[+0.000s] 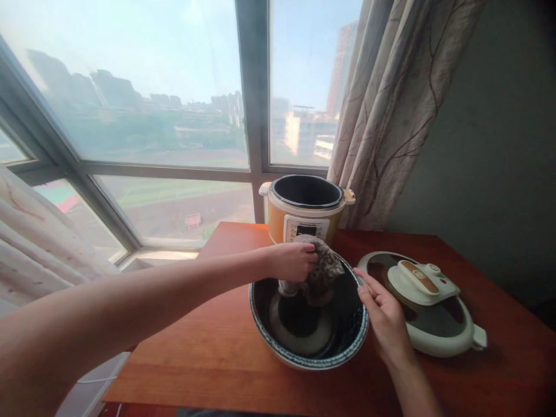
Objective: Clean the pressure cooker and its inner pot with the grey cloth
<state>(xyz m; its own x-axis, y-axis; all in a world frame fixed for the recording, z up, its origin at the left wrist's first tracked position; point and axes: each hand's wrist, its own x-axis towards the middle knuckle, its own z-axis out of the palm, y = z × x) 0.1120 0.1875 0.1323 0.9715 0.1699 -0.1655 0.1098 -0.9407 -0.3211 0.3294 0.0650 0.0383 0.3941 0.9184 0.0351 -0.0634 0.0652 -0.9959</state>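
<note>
My left hand (295, 260) is closed on a patterned grey-brown cloth (324, 269), which drapes over the far rim of a dark inner pot (313, 364) and hangs into it. On the pot's right side, my right hand (382, 307) grips the speckled rim, thumb and fingers on either side of it. The pot is tilted toward me, so its dark inside with a pale ring of light at the bottom shows. Directly behind it stands the pressure cooker body (278, 217), yellow and white with a control panel in front and its top uncovered.
To the right on the reddish wooden table (208, 341) lies the white cooker lid (434, 341) with its brown-topped handle. Windows rise behind the table. A patterned curtain (391, 104) hangs at the back right, and another curtain (47, 231) hangs at the left.
</note>
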